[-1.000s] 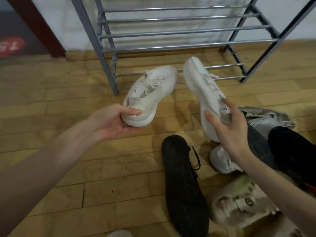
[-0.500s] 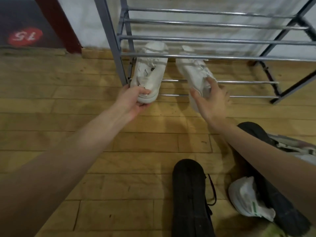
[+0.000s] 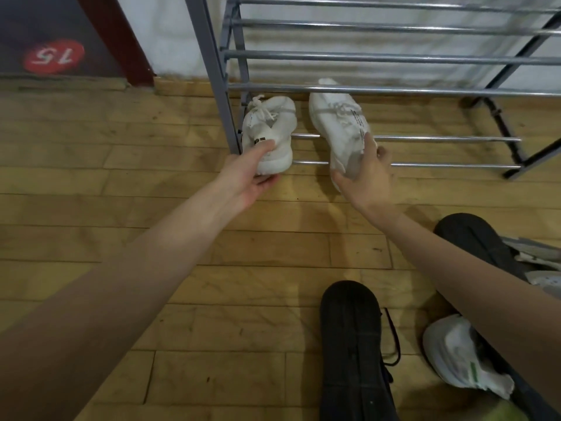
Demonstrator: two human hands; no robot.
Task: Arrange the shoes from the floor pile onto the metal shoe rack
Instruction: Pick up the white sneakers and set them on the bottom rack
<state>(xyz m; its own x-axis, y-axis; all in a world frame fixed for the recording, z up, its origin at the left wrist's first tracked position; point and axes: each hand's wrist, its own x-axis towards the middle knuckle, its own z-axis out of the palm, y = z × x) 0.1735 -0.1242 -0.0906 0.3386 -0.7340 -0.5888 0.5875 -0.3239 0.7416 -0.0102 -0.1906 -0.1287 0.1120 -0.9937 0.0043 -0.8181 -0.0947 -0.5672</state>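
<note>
Two white sneakers lie toes-inward on the lowest bars of the grey metal shoe rack. My left hand grips the heel of the left white sneaker, thumb on top and fingers under the sole, close to the rack's left post. My right hand holds the heel of the right white sneaker, which sits slightly angled across the bars. The floor pile lies at the lower right: a black shoe sole up, a white shoe with green marks, another dark shoe.
The rack's upper tiers of bars run above the sneakers and hold nothing in view. The bottom tier to the right of the sneakers shows bare bars. A wooden plank floor spreads left. A red "15" sticker marks a dark panel at upper left.
Both hands carried the white sneakers forward from above the floor and set them under the rack's second tier onto the bottom bars; the view moved closer to the rack.
</note>
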